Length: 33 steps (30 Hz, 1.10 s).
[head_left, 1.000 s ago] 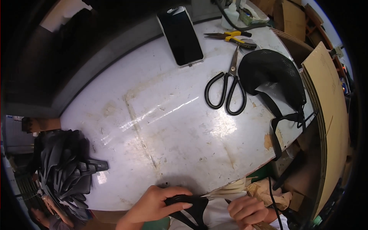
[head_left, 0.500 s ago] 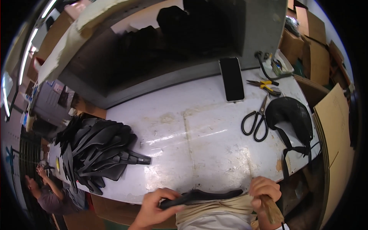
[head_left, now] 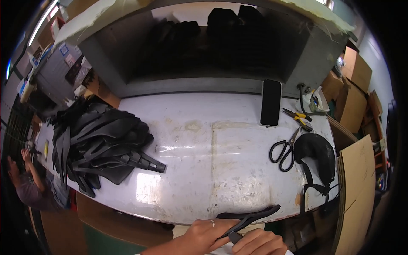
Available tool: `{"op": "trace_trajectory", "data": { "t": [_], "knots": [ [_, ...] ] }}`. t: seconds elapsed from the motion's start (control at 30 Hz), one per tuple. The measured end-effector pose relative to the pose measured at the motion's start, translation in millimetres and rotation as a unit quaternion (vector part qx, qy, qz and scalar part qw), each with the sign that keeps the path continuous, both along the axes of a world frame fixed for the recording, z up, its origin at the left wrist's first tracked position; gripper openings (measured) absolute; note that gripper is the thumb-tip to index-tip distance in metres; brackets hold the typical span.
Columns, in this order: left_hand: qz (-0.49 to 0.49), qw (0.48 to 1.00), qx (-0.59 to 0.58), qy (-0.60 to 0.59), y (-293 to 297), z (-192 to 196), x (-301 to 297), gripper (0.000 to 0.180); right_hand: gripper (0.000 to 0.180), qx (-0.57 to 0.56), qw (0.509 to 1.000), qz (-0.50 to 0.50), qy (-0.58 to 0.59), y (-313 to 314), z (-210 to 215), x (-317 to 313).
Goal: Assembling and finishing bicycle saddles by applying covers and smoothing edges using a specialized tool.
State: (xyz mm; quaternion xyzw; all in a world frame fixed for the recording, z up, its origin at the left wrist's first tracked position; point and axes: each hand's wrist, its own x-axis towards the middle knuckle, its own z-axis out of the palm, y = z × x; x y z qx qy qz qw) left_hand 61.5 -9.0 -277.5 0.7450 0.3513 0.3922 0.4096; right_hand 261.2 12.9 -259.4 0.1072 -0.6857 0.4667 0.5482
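Observation:
At the table's near edge, my left hand [head_left: 202, 235] is closed on a curved black moulded piece [head_left: 255, 216], which looks like rubber or plastic. The piece reaches up and to the right over the table edge. Close beside it, my right hand [head_left: 260, 242] is wrapped round a tool whose dark grey tip [head_left: 234, 236] points toward the piece. The tool's handle is hidden in the fist. Similar black moulded pieces [head_left: 106, 138] lie in a big heap on the left of the white table [head_left: 187, 187].
On the right are black-handled scissors [head_left: 282, 153], yellow-handled pliers [head_left: 299, 114], a phone [head_left: 271, 103] and a black padded item with straps [head_left: 318, 157]. A grey metal box opening [head_left: 170, 87] spans the back. Cardboard [head_left: 357, 195] stands at right; another person [head_left: 36, 182] is far left.
My right hand has moved left beside my left hand, and its tool's brownish handle no longer shows. My left hand has shifted right with the black piece, now tilted. The view has shifted too.

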Motion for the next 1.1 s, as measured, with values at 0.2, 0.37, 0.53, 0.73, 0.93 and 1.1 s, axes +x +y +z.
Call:
{"op": "trace_trajectory", "data": {
  "t": [0.2,0.37,0.53,0.73,0.93,1.1],
  "knots": [
    [0.007,1.000,-0.002,-0.009,-4.0,1.0,5.7,0.041,0.027,0.024,0.990,0.003,-0.142,6.2,30.9,0.9],
    [0.006,1.000,0.007,0.010,-6.5,-3.0,2.7,0.039,0.025,0.089,0.983,0.018,-0.162,13.1,24.8,13.6],
    [0.023,0.999,-0.001,0.029,-14.0,4.7,1.3,0.035,0.033,-0.078,0.954,-0.262,0.122,12.4,-1.5,26.7],
    [0.041,0.997,0.064,-0.006,-8.1,14.0,12.0,0.026,0.034,0.031,0.991,-0.094,0.091,5.2,-0.4,29.5],
    [0.037,0.998,0.051,0.002,-11.3,9.1,13.5,0.027,0.032,0.038,0.999,0.007,0.018,11.2,-5.7,30.1],
    [0.004,0.997,-0.004,0.077,-7.3,42.3,12.0,0.040,0.023,0.012,0.999,0.002,0.048,6.8,-10.3,28.1]
  ]
}}
